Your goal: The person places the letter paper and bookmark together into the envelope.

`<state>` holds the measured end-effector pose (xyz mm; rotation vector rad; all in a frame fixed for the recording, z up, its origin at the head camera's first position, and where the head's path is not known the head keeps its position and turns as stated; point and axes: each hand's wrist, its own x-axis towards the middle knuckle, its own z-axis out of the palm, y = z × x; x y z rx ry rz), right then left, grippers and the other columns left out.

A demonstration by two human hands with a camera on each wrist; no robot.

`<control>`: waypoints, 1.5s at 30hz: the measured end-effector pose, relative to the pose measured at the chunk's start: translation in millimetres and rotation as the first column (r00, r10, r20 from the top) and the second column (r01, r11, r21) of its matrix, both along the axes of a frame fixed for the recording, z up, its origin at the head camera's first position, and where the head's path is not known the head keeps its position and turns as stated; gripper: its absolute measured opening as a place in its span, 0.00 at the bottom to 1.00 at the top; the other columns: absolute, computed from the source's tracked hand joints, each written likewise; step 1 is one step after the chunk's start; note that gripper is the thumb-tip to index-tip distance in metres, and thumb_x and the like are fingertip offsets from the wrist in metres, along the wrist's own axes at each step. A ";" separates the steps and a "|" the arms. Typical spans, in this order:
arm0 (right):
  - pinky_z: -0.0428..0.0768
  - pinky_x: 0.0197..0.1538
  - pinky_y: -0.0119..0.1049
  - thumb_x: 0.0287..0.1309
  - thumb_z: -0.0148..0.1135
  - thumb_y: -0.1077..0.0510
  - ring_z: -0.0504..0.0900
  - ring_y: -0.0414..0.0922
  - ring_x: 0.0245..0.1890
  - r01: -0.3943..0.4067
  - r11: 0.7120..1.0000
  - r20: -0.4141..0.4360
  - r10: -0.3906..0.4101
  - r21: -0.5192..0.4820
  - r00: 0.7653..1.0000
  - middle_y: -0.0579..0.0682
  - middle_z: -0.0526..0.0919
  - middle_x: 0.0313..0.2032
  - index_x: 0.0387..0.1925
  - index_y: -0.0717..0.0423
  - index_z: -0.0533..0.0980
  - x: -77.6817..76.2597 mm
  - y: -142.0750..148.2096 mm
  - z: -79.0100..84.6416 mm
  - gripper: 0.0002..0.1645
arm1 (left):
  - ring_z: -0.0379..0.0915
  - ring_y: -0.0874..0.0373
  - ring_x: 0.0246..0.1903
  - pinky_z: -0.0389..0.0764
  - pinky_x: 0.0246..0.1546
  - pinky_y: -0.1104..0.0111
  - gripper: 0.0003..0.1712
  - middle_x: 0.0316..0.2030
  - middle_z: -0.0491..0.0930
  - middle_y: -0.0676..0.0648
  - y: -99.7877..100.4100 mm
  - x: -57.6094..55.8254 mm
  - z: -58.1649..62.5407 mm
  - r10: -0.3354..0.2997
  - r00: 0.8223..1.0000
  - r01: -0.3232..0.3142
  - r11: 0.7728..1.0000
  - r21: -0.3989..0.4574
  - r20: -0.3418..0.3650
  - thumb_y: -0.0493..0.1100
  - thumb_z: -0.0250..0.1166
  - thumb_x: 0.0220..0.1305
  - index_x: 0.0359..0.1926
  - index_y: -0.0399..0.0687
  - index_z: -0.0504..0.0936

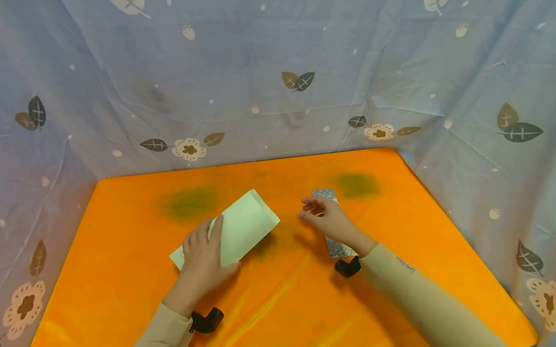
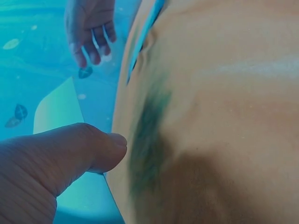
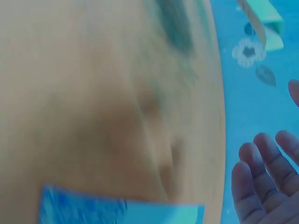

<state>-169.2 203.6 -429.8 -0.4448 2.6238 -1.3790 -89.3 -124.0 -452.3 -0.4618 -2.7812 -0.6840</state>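
Observation:
My left hand [image 1: 204, 260] grips a pale green, flat paper sleeve [image 1: 246, 226], fingers over its top and thumb along the near edge. The sleeve is tilted above the orange cloth. In the right wrist view, the open end of the sleeve [image 3: 273, 23] shows at the top right. My right hand [image 1: 333, 224] hovers with loosely bent fingers and nothing in them, over a grey speckled flat piece [image 1: 339, 248]. Hand and wrist cover the middle of that piece. The left wrist view shows the left thumb [image 2: 88, 149] against the sleeve.
An orange cloth [image 1: 287, 321] with dark greenish patches covers the table. Blue-grey curtains [image 1: 251, 53] printed with leaves and flowers enclose the back and both sides. A black strap piece [image 1: 347, 267] sits at the right wrist, another [image 1: 208, 321] at the left.

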 end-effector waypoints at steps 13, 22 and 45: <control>0.74 0.54 0.50 0.55 0.66 0.36 0.71 0.56 0.56 0.158 0.983 0.097 -0.167 0.089 0.981 0.60 0.72 0.58 0.67 0.59 0.64 -27.1 47.3 -6.3 0.47 | 0.51 0.31 0.62 0.52 0.59 0.39 0.65 0.65 0.54 0.28 2.0 -3.0 -1.1 0.015 1.000 -0.014 1.000 -0.008 0.021 0.54 0.80 0.41 0.73 0.36 0.52; 0.73 0.57 0.52 0.54 0.67 0.36 0.68 0.57 0.60 0.255 0.964 0.209 -0.265 0.075 0.941 0.62 0.67 0.61 0.68 0.61 0.60 -35.1 69.2 -13.8 0.52 | 0.51 0.31 0.62 0.51 0.59 0.40 0.65 0.65 0.54 0.28 5.1 -4.9 -0.1 0.015 1.000 -0.015 1.000 -0.010 0.027 0.54 0.80 0.40 0.73 0.37 0.52; 0.75 0.51 0.47 0.57 0.68 0.48 0.73 0.57 0.49 0.320 0.938 0.336 -0.347 0.136 0.875 0.64 0.69 0.57 0.65 0.66 0.57 -40.8 72.0 -29.8 0.45 | 0.50 0.31 0.62 0.50 0.60 0.39 0.65 0.66 0.53 0.29 5.4 -3.9 -1.5 0.031 0.999 -0.030 1.000 -0.007 0.037 0.54 0.80 0.41 0.73 0.38 0.52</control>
